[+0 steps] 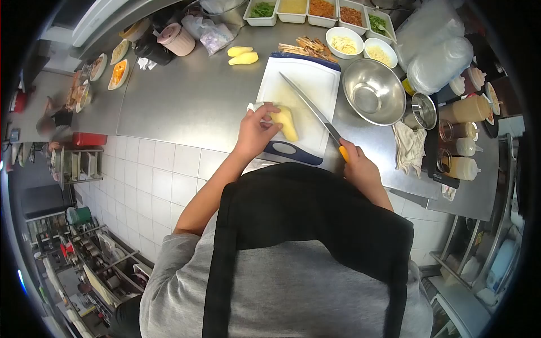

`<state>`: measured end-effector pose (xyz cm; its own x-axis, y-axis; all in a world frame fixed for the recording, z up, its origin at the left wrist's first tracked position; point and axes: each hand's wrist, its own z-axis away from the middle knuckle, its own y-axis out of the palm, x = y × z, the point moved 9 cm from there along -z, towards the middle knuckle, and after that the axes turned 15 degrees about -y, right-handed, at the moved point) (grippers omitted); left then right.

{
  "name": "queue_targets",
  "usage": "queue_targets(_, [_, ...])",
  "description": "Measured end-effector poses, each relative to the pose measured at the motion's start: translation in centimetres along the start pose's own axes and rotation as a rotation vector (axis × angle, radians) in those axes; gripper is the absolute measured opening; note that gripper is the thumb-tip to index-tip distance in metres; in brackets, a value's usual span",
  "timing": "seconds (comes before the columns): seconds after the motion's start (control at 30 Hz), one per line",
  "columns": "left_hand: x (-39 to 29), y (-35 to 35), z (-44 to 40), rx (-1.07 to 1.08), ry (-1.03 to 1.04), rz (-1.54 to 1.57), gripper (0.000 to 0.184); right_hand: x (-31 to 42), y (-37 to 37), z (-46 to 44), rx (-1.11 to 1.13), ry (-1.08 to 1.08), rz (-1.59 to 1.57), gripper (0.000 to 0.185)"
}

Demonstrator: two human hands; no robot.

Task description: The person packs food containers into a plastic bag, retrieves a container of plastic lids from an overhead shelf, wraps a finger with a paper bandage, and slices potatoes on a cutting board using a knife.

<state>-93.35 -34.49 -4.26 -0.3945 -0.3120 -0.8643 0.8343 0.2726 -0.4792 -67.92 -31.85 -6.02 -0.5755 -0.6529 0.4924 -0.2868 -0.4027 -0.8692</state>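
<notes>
A long, peeled yellow vegetable or fruit (285, 123) lies on the white cutting board (273, 84) with blue ends; I cannot tell its exact kind. My left hand (256, 130) grips its left side between thumb and fingers. Something white and crumpled (255, 106), perhaps paper or cloth, shows behind those fingers. In my right hand (360, 169) is a large kitchen knife (310, 102), held by its orange-and-black handle. Its blade rests across the board, tip pointing away from me and to the left, apart from the yellow piece.
Two more yellow pieces (243, 58) lie on the steel counter (186, 96). Thin brown sticks (310, 48) sit behind the board. Right of it stand a steel bowl (374, 92), a crumpled cloth (409, 146) and several sauce bottles (465, 169). Food tubs (293, 10) line the back.
</notes>
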Motion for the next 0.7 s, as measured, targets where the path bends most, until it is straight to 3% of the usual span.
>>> queue_targets(0.23, [-2.1, 0.2, 0.8, -0.15, 0.177, -0.237, 0.035, 0.8, -1.4, -0.5, 0.038, 0.003, -0.023, 0.044])
queue_targets(0.4, [-1.2, 0.9, 0.5, -0.121, 0.128, -0.285, 0.037, 2.9, -2.7, -0.1, 0.047, -0.041, -0.053, 0.057])
queue_targets(0.5, [-2.1, 0.3, 1.6, -0.224, 0.307, -0.243, 0.037, 4.6, -3.1, 0.9, 0.045, -0.107, -0.018, 0.064])
queue_targets(0.7, [-1.4, -0.1, 2.3, -0.231, 0.246, -0.23, 0.04, 5.8, -3.0, 2.9, 0.129, -0.056, -0.01, 0.067])
